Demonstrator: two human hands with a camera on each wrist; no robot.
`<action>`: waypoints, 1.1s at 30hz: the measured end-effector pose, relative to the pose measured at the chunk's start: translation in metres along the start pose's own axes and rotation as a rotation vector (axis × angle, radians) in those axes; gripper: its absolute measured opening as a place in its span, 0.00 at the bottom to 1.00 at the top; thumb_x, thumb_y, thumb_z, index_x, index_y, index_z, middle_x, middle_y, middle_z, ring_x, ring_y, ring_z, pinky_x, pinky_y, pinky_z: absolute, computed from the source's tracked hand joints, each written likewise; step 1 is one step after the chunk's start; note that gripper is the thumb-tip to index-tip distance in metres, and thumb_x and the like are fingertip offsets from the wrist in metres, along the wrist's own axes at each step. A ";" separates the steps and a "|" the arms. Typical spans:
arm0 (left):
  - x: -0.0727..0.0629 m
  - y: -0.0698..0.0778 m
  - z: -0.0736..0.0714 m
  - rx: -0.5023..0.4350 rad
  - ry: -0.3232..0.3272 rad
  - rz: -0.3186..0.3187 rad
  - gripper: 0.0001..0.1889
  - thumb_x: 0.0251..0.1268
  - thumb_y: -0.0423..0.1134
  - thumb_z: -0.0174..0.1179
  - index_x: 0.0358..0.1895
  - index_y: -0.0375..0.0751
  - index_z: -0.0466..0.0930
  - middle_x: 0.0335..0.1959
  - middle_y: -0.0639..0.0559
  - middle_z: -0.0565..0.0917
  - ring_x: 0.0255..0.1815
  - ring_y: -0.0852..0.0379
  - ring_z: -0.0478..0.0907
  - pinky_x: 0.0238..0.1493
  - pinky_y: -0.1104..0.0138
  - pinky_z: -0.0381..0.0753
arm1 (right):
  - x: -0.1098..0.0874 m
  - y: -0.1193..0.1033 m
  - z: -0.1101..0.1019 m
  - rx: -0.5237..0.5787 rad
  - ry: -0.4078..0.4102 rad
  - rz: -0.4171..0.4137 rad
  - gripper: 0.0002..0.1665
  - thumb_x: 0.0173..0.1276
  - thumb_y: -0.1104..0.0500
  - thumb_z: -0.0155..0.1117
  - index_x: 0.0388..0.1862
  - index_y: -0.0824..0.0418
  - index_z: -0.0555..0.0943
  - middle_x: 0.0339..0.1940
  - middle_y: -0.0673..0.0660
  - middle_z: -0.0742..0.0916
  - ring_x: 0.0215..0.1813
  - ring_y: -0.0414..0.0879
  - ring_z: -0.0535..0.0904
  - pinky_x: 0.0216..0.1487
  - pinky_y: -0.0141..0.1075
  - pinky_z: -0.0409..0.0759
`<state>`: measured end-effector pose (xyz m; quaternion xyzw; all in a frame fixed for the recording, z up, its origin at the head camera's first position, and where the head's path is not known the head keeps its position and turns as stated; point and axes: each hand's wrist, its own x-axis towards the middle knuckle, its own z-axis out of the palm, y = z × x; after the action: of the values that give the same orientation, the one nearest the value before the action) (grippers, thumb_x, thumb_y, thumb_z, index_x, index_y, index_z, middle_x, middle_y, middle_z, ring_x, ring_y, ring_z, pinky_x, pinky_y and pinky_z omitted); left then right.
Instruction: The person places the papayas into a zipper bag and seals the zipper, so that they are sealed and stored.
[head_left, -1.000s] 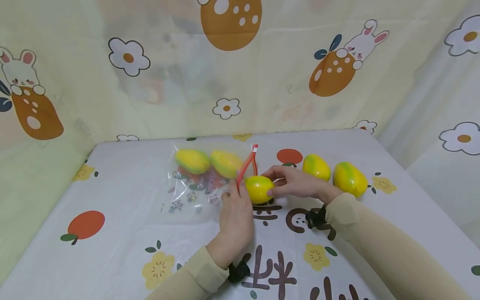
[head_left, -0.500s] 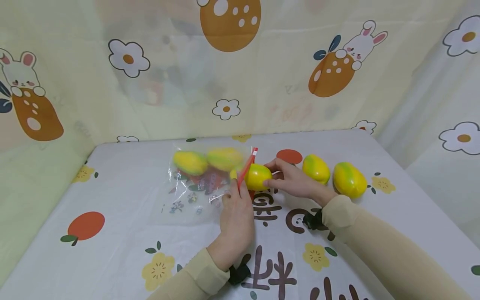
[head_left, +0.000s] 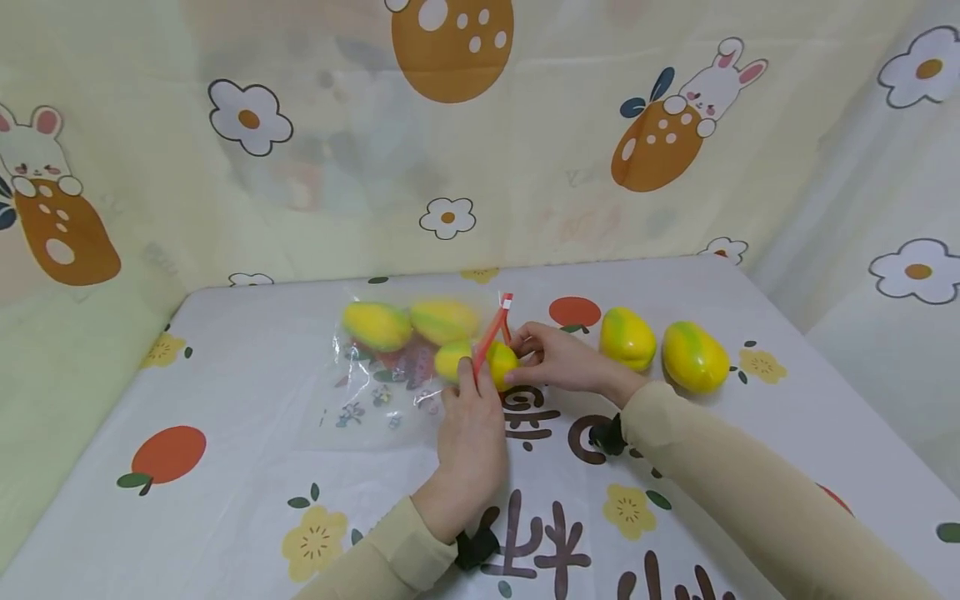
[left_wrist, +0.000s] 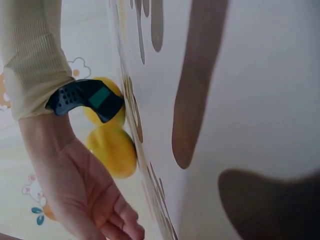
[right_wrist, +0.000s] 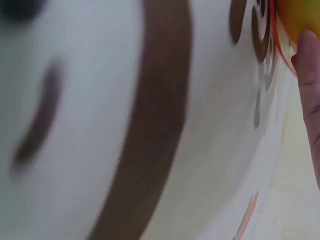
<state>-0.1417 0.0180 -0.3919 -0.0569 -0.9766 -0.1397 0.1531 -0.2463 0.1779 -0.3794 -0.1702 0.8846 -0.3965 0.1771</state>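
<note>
- Evidently, the right hand [head_left: 558, 358] pinches a yellow-green mango [head_left: 502, 363], with the thumb on its near side and the fingers curled round its far right side, parted only by the fruit's width.
- That mango lies across the mouth of a clear plastic bag [head_left: 382, 433]: its left part shows through the film, while its right part juts out past the red zip strip [head_left: 489, 340].
- At the lower end of the strip, the left hand [head_left: 471, 442] pinches the bag's edge between nearly closed fingertips, close against the mango.
- Two further mangoes lie inside the bag, a left one [head_left: 377, 326] and a right one [head_left: 444, 321], side by side at its far part; the right one is near the mango at the mouth.
- Outside the bag, beyond the right wrist, two loose mangoes rest close together on the tablecloth [head_left: 240, 358], a smaller-looking one [head_left: 627, 338] and a larger-looking one [head_left: 696, 357].
- Both wrists wear black devices beside beige sleeves [head_left: 742, 467].
- Printed on the white tablecloth are red fruits, yellow flowers and brown lettering; behind it hangs a cream curtain [head_left: 345, 225] with rabbits and outlined flowers.
- From the right wrist, only one digit shows, touching the mango at the frame's edge.
</note>
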 end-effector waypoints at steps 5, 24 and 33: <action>0.001 0.001 -0.001 0.008 -0.007 -0.017 0.31 0.64 0.28 0.67 0.69 0.30 0.68 0.67 0.35 0.71 0.42 0.41 0.75 0.32 0.63 0.84 | 0.002 -0.003 0.004 0.042 -0.021 -0.034 0.28 0.67 0.55 0.73 0.63 0.60 0.75 0.60 0.61 0.84 0.56 0.52 0.87 0.61 0.44 0.83; 0.001 -0.002 0.001 0.004 0.028 -0.010 0.32 0.63 0.26 0.67 0.70 0.29 0.68 0.65 0.35 0.71 0.43 0.40 0.75 0.28 0.62 0.86 | -0.030 -0.003 -0.035 0.052 0.074 -0.107 0.23 0.75 0.66 0.60 0.66 0.69 0.76 0.61 0.70 0.83 0.56 0.61 0.86 0.57 0.42 0.86; 0.002 -0.004 -0.002 -0.005 0.048 0.002 0.30 0.63 0.26 0.67 0.68 0.27 0.68 0.65 0.33 0.72 0.42 0.40 0.76 0.28 0.62 0.85 | -0.081 0.006 -0.094 -0.018 0.162 -0.038 0.22 0.79 0.57 0.58 0.67 0.65 0.76 0.61 0.65 0.84 0.53 0.47 0.87 0.54 0.29 0.84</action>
<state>-0.1437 0.0141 -0.3908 -0.0549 -0.9723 -0.1431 0.1762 -0.2188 0.2780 -0.3110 -0.1562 0.8961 -0.4042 0.0959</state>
